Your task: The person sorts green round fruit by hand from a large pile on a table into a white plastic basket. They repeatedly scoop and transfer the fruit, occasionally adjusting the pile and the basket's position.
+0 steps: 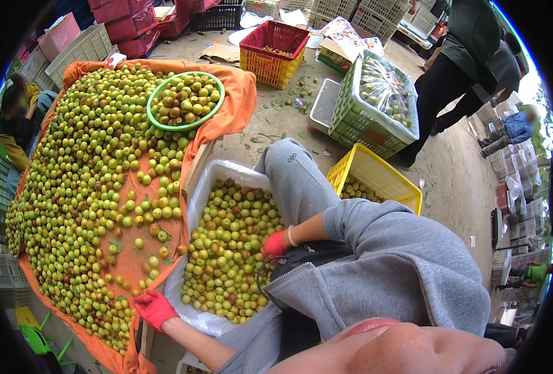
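Note:
My left hand (155, 309), in a red glove, is at the near edge of a table covered with orange cloth (136, 187). Its fingertips are beside the green and brown jujubes (84, 177) heaped there; whether they hold one is unclear. My right hand (275, 245), also red-gloved, reaches down at the side of a white crate lined with plastic (246, 174) between the table and my body. Jujubes (229, 243) fill much of this crate, and the fingers of this hand are partly hidden. A green-rimmed round basket (153, 100) full of jujubes rests on the heap.
A yellow crate (409, 189) and a green lined crate (370, 133) stand beside me, near a person (463, 61). Farther off is a red and yellow crate (271, 65). Another person (21, 112) sits across the table. A green stool (37, 339) stands past the near corner.

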A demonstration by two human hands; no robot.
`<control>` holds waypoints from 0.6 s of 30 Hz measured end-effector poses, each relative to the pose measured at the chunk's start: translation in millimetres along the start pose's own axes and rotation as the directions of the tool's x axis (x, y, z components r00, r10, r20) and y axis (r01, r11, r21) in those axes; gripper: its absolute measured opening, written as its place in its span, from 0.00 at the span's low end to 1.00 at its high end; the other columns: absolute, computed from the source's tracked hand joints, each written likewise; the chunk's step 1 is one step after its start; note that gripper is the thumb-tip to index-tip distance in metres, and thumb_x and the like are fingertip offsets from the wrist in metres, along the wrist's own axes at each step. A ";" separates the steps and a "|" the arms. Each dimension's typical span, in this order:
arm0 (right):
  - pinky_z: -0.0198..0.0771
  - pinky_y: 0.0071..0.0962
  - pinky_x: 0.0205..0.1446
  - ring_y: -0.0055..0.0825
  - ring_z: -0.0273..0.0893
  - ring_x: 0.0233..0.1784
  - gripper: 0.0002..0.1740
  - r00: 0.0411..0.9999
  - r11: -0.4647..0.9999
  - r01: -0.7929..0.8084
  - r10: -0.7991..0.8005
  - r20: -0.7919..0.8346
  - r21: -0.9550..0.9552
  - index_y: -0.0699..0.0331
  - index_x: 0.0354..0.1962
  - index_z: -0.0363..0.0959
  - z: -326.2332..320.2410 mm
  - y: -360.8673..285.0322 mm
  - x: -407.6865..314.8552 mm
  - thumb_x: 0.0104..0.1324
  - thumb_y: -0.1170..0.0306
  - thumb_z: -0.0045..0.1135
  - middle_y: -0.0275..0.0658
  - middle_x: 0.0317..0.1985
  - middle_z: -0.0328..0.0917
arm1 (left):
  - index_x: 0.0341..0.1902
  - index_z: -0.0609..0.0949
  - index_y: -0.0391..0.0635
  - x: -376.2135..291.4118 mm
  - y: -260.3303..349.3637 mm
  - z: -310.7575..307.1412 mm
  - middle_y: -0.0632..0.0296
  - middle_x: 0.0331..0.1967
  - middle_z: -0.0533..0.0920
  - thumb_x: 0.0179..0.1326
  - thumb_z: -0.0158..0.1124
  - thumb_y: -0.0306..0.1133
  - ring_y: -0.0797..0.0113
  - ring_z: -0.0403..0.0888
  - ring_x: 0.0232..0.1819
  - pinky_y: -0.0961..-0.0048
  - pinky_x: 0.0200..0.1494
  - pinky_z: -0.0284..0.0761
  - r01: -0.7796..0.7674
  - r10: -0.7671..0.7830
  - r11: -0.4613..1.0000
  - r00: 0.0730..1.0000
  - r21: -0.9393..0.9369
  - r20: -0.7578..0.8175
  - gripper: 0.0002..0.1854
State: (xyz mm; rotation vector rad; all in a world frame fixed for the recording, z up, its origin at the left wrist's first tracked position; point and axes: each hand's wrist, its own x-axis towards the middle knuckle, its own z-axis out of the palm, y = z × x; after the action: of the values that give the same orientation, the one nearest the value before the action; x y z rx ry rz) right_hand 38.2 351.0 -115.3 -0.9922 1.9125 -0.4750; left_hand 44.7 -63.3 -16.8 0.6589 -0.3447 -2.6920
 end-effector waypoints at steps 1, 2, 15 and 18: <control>0.65 0.41 0.51 0.45 0.72 0.50 0.21 0.997 0.988 0.032 -0.043 0.071 0.154 0.56 0.45 0.76 1.8 -1.0 -1.9 0.58 0.54 0.54 0.46 0.45 0.77 | 0.39 0.79 0.50 0.4 0.4 -1.3 0.78 0.31 0.82 0.66 0.51 0.38 0.78 0.78 0.29 0.65 0.47 0.71 -0.002 0.002 1.000 1.000 0.007 0.018 0.09; 0.64 0.42 0.55 0.46 0.70 0.54 0.24 0.985 0.980 0.005 -0.039 0.167 0.198 0.58 0.48 0.75 9.1 10.9 3.0 0.61 0.52 0.52 0.50 0.48 0.75 | 0.39 0.79 0.50 2.4 1.0 -4.4 0.78 0.31 0.82 0.66 0.51 0.38 0.78 0.78 0.29 0.65 0.47 0.71 -0.004 0.003 1.000 0.999 0.014 0.036 0.09; 0.68 0.34 0.52 0.39 0.75 0.48 0.26 0.993 0.970 -0.090 0.106 -0.060 0.224 0.62 0.51 0.72 -2.4 5.2 -14.3 0.60 0.56 0.52 0.45 0.46 0.78 | 0.41 0.79 0.49 -4.8 6.3 -12.6 0.76 0.32 0.83 0.65 0.50 0.36 0.78 0.78 0.29 0.63 0.49 0.71 -0.002 0.003 1.000 0.996 -0.018 0.090 0.10; 0.69 0.34 0.52 0.39 0.76 0.48 0.25 0.991 0.982 -0.040 0.062 -0.118 0.184 0.65 0.51 0.72 -11.0 -3.6 -15.8 0.61 0.56 0.50 0.45 0.44 0.79 | 0.40 0.79 0.47 -10.0 15.7 -18.5 0.75 0.33 0.83 0.65 0.51 0.37 0.77 0.79 0.29 0.63 0.49 0.71 0.010 0.000 0.996 0.994 -0.084 0.113 0.10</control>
State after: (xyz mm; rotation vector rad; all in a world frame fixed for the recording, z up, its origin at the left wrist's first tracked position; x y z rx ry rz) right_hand 34.7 360.6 -98.7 -0.8089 1.9594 -0.6819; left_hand 66.2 -76.5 -23.9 0.4851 -0.2559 -2.7382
